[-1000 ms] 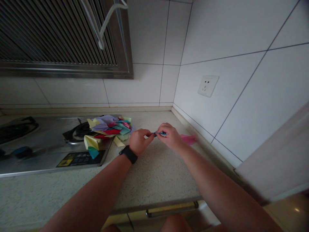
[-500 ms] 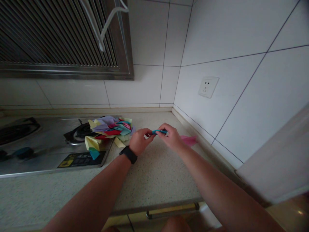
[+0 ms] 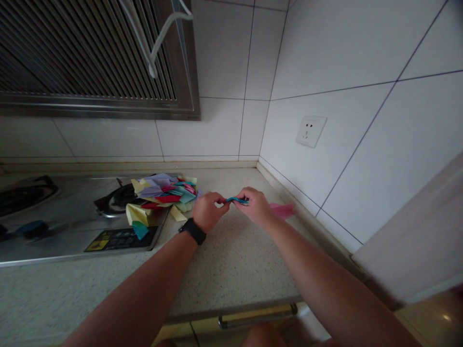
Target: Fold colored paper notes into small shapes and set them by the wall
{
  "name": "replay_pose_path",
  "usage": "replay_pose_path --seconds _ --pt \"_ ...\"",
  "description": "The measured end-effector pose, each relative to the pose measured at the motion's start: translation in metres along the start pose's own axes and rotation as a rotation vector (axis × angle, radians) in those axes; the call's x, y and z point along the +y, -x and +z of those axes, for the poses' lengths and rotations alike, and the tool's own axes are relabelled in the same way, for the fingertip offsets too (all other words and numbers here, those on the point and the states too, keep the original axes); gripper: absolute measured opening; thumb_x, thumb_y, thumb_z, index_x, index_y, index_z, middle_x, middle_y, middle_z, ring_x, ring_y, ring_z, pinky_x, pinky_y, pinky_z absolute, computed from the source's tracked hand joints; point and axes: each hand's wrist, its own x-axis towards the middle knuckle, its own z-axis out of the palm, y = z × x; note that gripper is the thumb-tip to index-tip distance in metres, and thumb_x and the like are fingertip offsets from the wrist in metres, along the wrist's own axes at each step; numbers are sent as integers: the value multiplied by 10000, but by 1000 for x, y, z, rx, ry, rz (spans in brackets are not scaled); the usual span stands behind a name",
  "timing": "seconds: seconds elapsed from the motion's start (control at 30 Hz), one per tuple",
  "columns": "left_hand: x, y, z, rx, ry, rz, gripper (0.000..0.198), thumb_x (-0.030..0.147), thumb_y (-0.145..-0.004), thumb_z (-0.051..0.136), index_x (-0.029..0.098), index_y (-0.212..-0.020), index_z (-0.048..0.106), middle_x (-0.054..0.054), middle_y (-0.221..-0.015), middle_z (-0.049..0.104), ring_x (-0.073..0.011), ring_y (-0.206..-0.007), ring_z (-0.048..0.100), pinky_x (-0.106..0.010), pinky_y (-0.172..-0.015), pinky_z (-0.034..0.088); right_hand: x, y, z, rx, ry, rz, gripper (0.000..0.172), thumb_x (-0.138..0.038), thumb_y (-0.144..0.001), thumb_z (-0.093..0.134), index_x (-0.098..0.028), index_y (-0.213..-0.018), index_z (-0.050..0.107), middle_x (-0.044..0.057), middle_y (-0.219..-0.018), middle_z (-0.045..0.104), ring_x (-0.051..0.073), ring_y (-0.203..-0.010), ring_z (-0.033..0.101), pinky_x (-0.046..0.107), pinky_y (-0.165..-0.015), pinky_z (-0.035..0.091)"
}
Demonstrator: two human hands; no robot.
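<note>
A small folded piece of blue paper (image 3: 237,199) is stretched between my two hands, just above the countertop. My left hand (image 3: 209,210), with a black watch on its wrist, pinches the paper's left end. The right end is between the fingers of my right hand (image 3: 254,205), which partly hide it. To the left lies a pile of folded colored papers (image 3: 164,188) in purple, red, yellow, teal and pink, partly over the stove. A pink sheet of paper (image 3: 284,210) rests beyond my right wrist, partly covered by it.
The gas stove (image 3: 72,207) with its burners takes up the left. A range hood (image 3: 97,108) hangs above it, with a white hook-like piece (image 3: 154,58) in front. Tiled walls meet in a corner, and a socket (image 3: 311,131) is on the right one. A drawer handle (image 3: 258,315) sits below the counter (image 3: 238,270).
The blue paper has bent into a slight wave and shows more of its layered edge. Both hands have shifted only a little while keeping hold of it.
</note>
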Motion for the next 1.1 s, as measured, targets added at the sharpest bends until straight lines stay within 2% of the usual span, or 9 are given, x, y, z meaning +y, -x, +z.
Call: replay_pose_path --seconds 0.07,0.13,0.3,0.4,0.47,0.53,0.73,0.9,1.1 --pt "-2 -1 0 -30 22 -16 196 352 -766 662 159 -733 671 -31 -768 652 -115 -639 537 -231 -588 382 1 0 0 -14 5 2 92 -237 -766 675 -173 -729 620 21 -739 585 132 -716 531 257 -659 384" --pt "-6 -3 1 -107 89 -32 218 371 -787 642 157 -760 676 -26 -767 654 -115 -652 549 -225 -591 390 5 0 -1 -53 -31 28 99 -268 -779 670 -174 -766 638 21 -756 602 130 -719 538 254 -664 391" --pt "-22 -9 0 -261 255 -45 316 443 -846 575 145 -836 678 -20 -757 637 -120 -690 550 -212 -599 408 17 -1 -4 -158 -242 220 251 -398 -820 636 -174 -930 672 21 -800 642 119 -684 536 239 -621 389" --pt "-25 -10 -2 -338 293 -61 343 459 -842 579 128 -861 669 -28 -783 630 -120 -687 533 -211 -600 408 23 0 -3 -195 -326 290 272 -407 -813 640 -154 -904 683 21 -768 635 115 -680 529 234 -619 379" --pt "-24 -9 -2 -388 340 -74 361 464 -829 600 131 -948 669 -36 -844 640 -119 -700 532 -212 -610 411 25 0 -2 -225 -352 302 280 -410 -800 654 -145 -883 689 18 -743 624 109 -664 511 231 -610 364" --pt "-23 -8 -1 -409 383 -72 375 472 -817 620 136 -978 671 -38 -866 641 -120 -719 530 -213 -631 408 26 1 0 -257 -370 299 293 -420 -785 669 -141 -872 693 17 -728 615 106 -654 495 231 -604 352" --pt "-25 -7 1 -399 499 -111 387 493 -800 645 109 -762 622 4 -644 514 -87 -608 418 -209 -578 313 18 1 -2 -244 -502 378 317 -435 -755 696 -133 -847 659 10 -697 571 103 -643 482 233 -591 345" --pt "-26 -7 1 -445 626 -143 376 473 -775 679 102 -750 617 1 -644 506 -88 -619 425 -214 -603 314 11 1 -7 -270 -567 428 306 -434 -795 653 -130 -796 620 0 -648 542 84 -581 427 229 -570 320" --pt "-25 -7 1 -530 717 -153 353 434 -749 715 98 -734 612 5 -635 500 -79 -602 410 -215 -598 309 25 7 -6 -353 -673 380 272 -398 -806 659 -137 -780 587 -2 -674 534 90 -637 454 219 -595 312"
